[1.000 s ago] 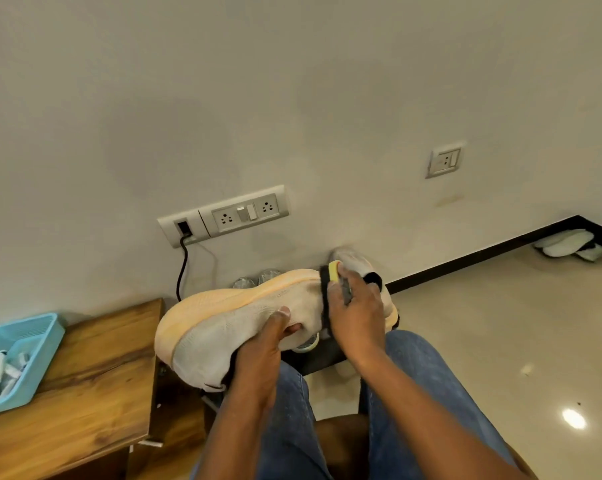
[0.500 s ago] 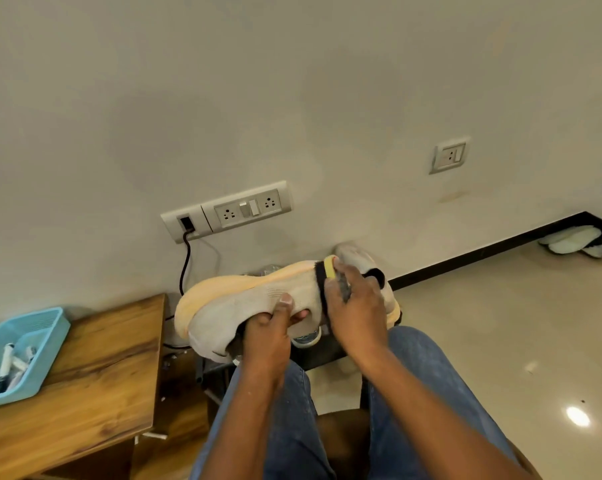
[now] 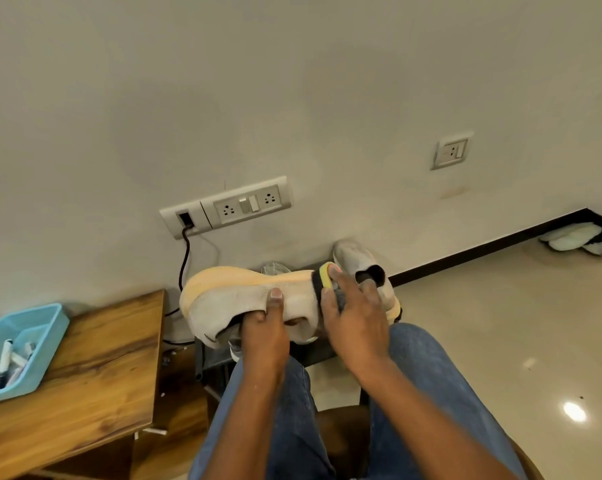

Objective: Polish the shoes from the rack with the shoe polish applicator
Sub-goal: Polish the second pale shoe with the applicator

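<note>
Left hand point(image 3: 263, 336) grips the pale sneaker point(image 3: 247, 299) from below, thumb over its side, sole tipped up toward the wall, above the person's knees. Right hand point(image 3: 353, 317) pinches the shoe polish applicator point(image 3: 326, 276), yellow sponge pressed at the shoe's black heel collar. Applicator body mostly hidden under the fingers, so probably a bottle type, can't confirm. Second sneaker point(image 3: 365, 271) sits on the dark rack point(image 3: 313, 351) behind.

Risks: single-hand support at midfoot, so hard strokes at the heel could twist the shoe loose. Polish may smear onto the black collar or drip on the jeans point(image 3: 431, 386).
</note>
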